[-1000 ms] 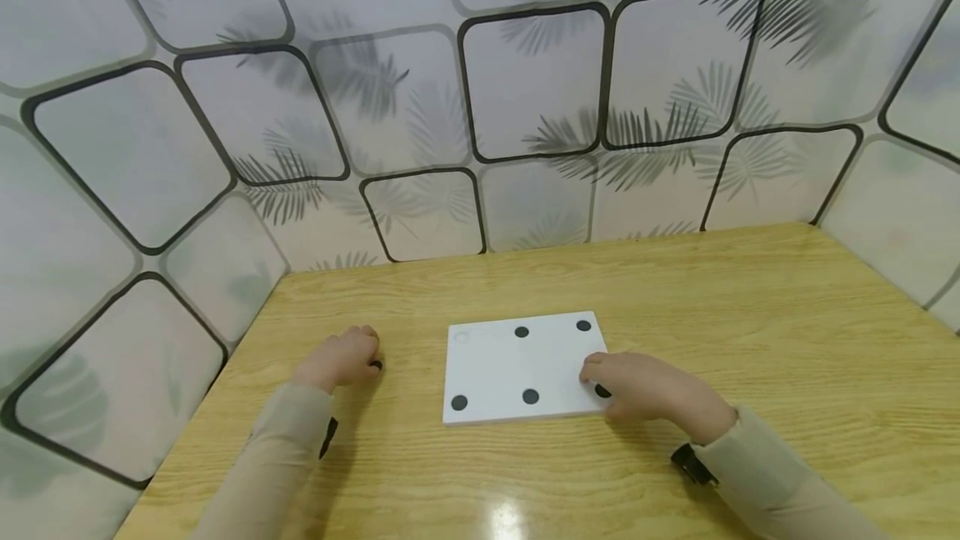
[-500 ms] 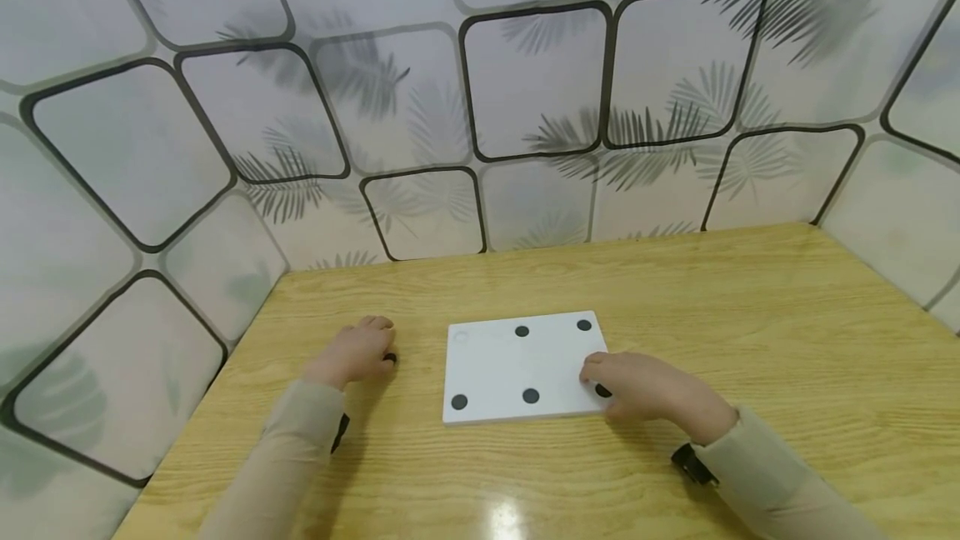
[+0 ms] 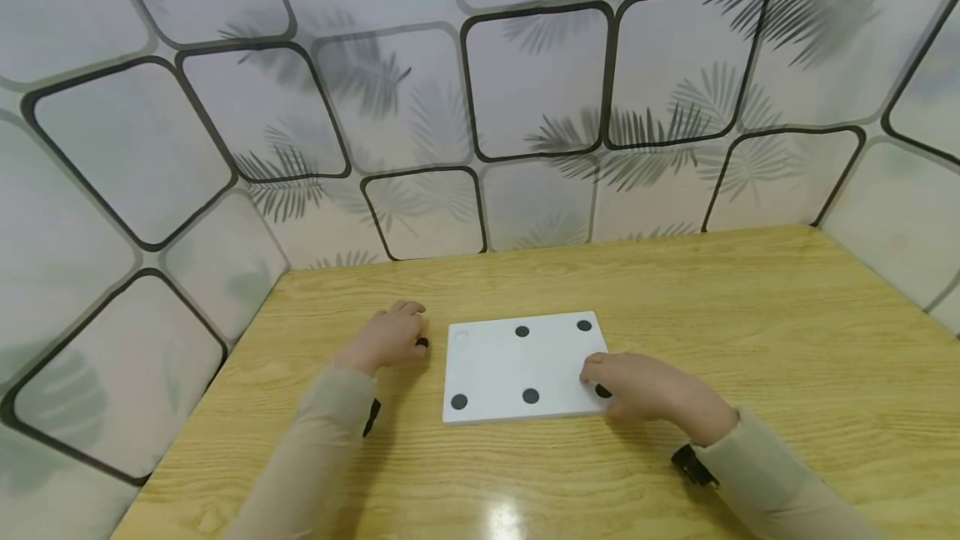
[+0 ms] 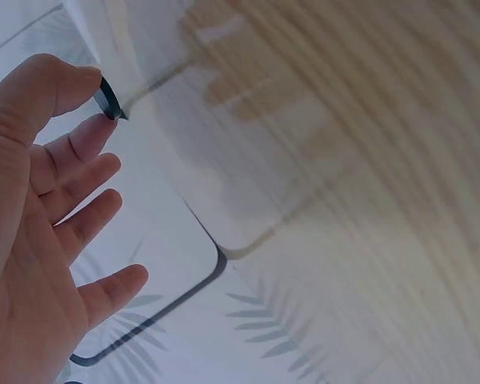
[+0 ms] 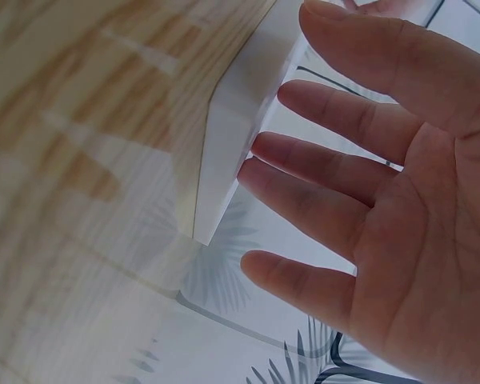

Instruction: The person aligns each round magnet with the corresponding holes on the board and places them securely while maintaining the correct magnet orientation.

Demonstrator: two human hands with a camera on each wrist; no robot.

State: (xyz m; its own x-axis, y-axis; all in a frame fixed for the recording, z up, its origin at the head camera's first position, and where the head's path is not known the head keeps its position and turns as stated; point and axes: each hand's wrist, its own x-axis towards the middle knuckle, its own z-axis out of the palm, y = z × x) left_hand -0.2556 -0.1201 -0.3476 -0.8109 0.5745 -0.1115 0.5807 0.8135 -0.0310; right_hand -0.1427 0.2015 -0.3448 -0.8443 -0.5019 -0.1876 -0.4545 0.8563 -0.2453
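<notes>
My left hand (image 3: 388, 337) is over the table just left of the white board. Between thumb and index finger it pinches a small black disc (image 4: 107, 99), held clear of the tabletop; the other fingers are spread. The rectangular white board (image 3: 491, 365) lies flat, with several black round spots on it and a pale round mark at its far left corner. Resting on the board's right end is my right hand (image 3: 645, 390), its fingers fairly straight on the top and the thumb by the edge. It partly covers a black spot (image 3: 603, 391).
The wood-grain table (image 3: 750, 315) spreads around the board. A wall covering (image 3: 532, 90) with rounded squares and leaf prints closes off the back and both sides. A black wrist strap piece (image 3: 693, 465) sits under the right cuff.
My left hand has moved right and a little away from me, carrying the disc toward the board's left edge. The right hand and the board have stayed put.
</notes>
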